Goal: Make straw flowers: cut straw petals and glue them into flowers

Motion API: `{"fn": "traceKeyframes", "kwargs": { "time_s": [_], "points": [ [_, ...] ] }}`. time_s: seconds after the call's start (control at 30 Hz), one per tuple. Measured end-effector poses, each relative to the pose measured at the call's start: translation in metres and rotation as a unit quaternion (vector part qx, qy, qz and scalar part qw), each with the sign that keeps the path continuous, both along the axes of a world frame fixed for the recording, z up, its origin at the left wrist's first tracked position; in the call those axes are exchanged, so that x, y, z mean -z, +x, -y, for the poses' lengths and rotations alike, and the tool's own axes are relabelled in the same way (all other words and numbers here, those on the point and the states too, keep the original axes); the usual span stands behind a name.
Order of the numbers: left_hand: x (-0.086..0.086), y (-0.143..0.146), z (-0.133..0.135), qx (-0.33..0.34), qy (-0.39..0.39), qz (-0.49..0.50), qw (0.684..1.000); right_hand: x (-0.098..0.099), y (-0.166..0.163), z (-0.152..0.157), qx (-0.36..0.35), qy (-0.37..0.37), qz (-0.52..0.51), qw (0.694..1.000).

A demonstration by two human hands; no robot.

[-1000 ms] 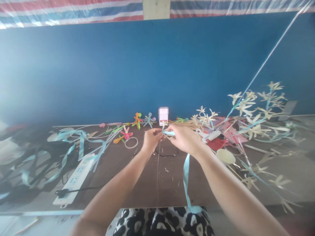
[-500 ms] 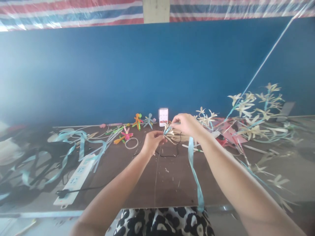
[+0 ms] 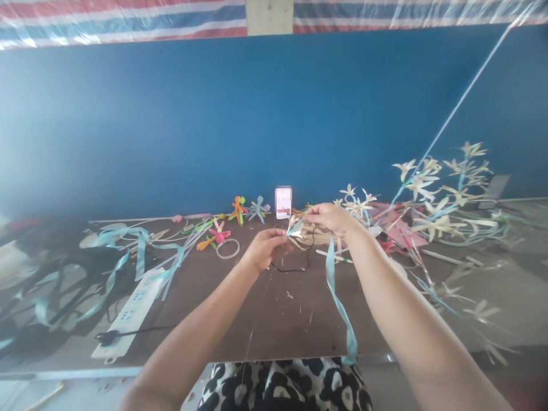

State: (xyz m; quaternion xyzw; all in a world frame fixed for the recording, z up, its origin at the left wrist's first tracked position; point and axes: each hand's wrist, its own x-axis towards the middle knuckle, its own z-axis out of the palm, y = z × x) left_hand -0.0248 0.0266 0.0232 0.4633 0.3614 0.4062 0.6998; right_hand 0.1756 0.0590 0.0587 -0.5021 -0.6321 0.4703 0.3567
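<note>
My 2 arms stretch forward: left hand [image 3: 266, 249] pinches the pale blue ribbon [image 3: 339, 302], right hand [image 3: 329, 220] curls closed around it.

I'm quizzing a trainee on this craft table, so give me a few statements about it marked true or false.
1. The right hand holds a light blue ribbon. True.
2. The power strip lies right of both hands. False: it lies to their left.
3. A tape ring lies flat on the table, left of the left hand. True.
4. The paper flowers are bright red. False: they are cream.
</note>
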Motion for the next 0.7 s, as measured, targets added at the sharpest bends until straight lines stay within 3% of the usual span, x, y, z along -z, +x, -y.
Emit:
{"fn": "traceKeyframes", "kwargs": {
  "time_s": [0.2, 0.33, 0.7],
  "points": [
    [-0.005, 0.002, 0.003, 0.009, 0.006, 0.027, 1.000, 0.021, -0.010, 0.002, -0.038, -0.077, -0.093, 0.992],
    [-0.004, 0.004, 0.004, 0.024, 0.011, 0.035, 0.999, 0.031, -0.025, 0.010, -0.043, -0.068, -0.118, 0.990],
    [-0.001, 0.006, 0.006, 0.060, -0.022, 0.071, 0.995, 0.034, -0.045, 0.011, 0.051, -0.009, -0.174, 0.983]
  ]
}}
